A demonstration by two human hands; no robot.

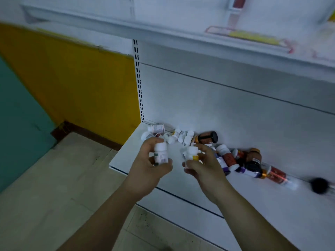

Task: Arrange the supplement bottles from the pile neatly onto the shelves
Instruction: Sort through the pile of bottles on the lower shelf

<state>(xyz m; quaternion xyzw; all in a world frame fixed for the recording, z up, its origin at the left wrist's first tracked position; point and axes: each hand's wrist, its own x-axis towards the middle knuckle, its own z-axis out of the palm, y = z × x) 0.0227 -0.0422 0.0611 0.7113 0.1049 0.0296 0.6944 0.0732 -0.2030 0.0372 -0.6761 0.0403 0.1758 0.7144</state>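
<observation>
Both hands are busy over the bottom shelf. The left hand (151, 166) curls its fingers round a small white bottle with a green-edged label (160, 154), cap uppermost. Just beside it, the right hand (205, 166) grips a second white bottle with a yellow patch on its label (191, 154). Neither bottle is shelved yet; both hang just above the lower shelf (125, 160), near the left end of the pile (181, 136). These look like light, rigid plastic, smooth and a touch slippery, so a wrap round the cylindrical body below the cap should serve better than a pinch on the lid. Moving right, the heap lies tumbled against the white back panel (217, 105). First come little white bottles on their sides, then an amber jar with a black lid (206, 137). Next are red-labelled bottles with white caps (228, 157), and further along a red bottle with a gold band (276, 173). The amber one may be glass, heavier and breakable, though that can't be settled from this view. Far right, a black blur (319, 185) defies naming.
</observation>
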